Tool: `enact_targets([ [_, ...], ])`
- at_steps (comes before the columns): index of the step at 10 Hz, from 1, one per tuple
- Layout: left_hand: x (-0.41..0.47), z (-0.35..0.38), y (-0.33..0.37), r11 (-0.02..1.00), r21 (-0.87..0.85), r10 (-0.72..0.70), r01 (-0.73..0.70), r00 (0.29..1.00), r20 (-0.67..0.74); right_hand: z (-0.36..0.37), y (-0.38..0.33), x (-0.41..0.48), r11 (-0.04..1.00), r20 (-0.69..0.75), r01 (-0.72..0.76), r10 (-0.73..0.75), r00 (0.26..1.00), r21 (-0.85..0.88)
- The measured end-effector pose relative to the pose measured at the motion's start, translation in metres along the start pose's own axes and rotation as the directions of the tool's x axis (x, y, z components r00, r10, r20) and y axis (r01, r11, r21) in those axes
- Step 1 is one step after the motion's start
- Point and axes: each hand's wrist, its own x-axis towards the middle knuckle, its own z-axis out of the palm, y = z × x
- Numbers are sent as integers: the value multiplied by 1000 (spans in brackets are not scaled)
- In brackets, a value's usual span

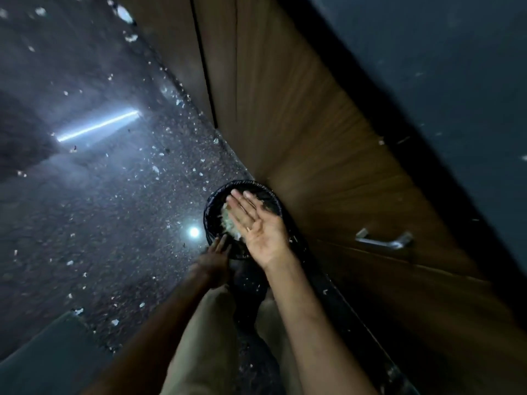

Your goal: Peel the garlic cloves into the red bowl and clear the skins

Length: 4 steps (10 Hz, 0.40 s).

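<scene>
The garlic skins [229, 220] show as a pale clump inside the black bin [245, 184], directly beneath the right hand [258, 225], which is spread flat, palm up, holding nothing. The left hand [217, 256] sits lower at the bin's near rim, in shadow, with its fingers apparently straight. This looks like the clearing step: skins tipped into the bin. The red bowl is out of view. Pale flecks dot the dark floor [99, 223] beside the wooden cabinet [313, 138] (possibly stray skins), so next probably comes gathering those.
</scene>
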Motion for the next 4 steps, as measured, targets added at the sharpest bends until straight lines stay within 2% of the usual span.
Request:
enact_targets([
  [1,-43,-25,20,995,67,81,-75,993,-86,20,-26,-23,946,-200,154,-216,956,-286],
  [2,-78,-69,58,988,75,154,-138,948,-278,23,-39,-50,513,-227,50,-463,857,-857],
  [3,-126,-122,108,977,191,169,-95,891,-421,34,-66,-102,63,26,74,-567,823,-995],
  [4,-182,-145,143,948,273,305,-165,720,-624,47,-102,-163,-73,136,117,-644,753,-991],
])
